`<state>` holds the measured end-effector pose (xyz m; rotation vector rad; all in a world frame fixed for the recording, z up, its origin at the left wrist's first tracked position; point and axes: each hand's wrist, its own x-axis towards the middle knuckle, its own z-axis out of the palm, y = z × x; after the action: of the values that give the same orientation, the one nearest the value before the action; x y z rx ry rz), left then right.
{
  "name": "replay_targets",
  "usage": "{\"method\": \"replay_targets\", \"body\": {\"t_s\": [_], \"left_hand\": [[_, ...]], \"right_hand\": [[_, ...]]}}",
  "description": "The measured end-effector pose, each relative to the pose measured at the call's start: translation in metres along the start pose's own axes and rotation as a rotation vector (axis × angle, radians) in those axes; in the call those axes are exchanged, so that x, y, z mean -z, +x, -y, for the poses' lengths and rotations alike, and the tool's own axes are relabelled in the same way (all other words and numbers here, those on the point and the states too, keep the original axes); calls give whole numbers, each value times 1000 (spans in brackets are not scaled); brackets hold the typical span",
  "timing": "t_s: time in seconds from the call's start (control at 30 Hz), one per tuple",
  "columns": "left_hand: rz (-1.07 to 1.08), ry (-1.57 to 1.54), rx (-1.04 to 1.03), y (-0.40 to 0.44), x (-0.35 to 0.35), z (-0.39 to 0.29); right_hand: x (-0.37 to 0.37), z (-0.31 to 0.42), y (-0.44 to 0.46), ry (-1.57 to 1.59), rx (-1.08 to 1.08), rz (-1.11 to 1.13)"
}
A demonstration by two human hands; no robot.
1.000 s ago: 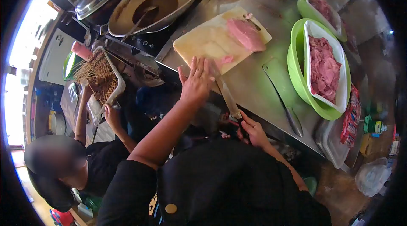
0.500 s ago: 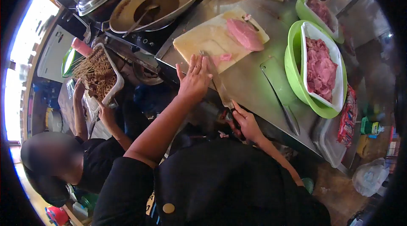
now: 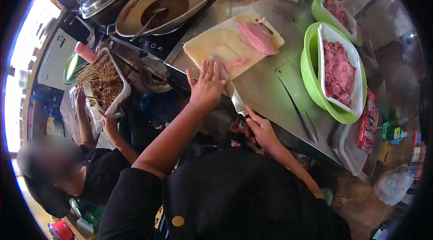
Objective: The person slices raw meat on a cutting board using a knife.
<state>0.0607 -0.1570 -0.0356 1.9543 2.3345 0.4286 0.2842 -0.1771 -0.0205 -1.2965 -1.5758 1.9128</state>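
Observation:
My left hand (image 3: 207,87) lies flat with its fingers spread at the near edge of the cutting board (image 3: 203,46), over the blade end of a knife (image 3: 235,98). Whatever is under the palm is hidden. My right hand (image 3: 261,129) is wrapped round the knife's dark handle, off the front of the metal table. Small pink meat pieces (image 3: 234,63) lie just right of my left fingers. A larger slab of meat (image 3: 258,38) rests on the board's far right part.
A cleaver (image 3: 295,105) lies on the metal table (image 3: 266,91). Right of it, a green bowl (image 3: 308,68) holds a white tray of sliced meat (image 3: 338,73). A wide pan (image 3: 198,3) stands back left. At left, another person (image 3: 106,168) handles skewers (image 3: 106,71) in a tray.
The knife and my right hand have shifted slightly, with the blade's flat now showing brighter. My left hand stays nearly in place. The view has moved a little.

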Motion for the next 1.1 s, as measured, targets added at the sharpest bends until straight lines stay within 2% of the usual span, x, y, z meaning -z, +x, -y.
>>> {"method": "replay_targets", "body": {"t_s": [0.23,0.3,0.37,0.43,0.67,0.73,0.77,0.8,0.9,0.93,1.03,1.1], "left_hand": [[-21,1,-13,0,-1,1],[-11,-8,-5,1,-1,1],[-2,-9,3,1,-1,0],[7,-9,5,0,1,-1],[-26,-18,66,1,-3,2],[-43,-197,53,1,-2,13],[-50,-286,46,1,-1,18],[-172,-253,28,0,2,19],[-233,-593,13,13,4,40],[-336,-481,64,16,15,36],[-35,-540,231,29,36,34],[24,-440,182,42,25,42]], "right_hand": [[-5,14,15,11,-29,14],[-3,-10,17,-142,215,-20],[-2,-17,5,-219,248,-33],[-5,-2,-18,-218,68,-22],[4,-28,-27,-579,438,-125],[4,-26,-27,-669,604,-186],[4,-25,-28,-736,574,-190],[6,-22,-29,-803,543,-193],[4,-12,-39,-1021,451,-228],[2,-9,-43,-1098,419,-243],[-2,-4,-48,-1185,403,-264],[-1,-4,-50,-1231,418,-267]]}}
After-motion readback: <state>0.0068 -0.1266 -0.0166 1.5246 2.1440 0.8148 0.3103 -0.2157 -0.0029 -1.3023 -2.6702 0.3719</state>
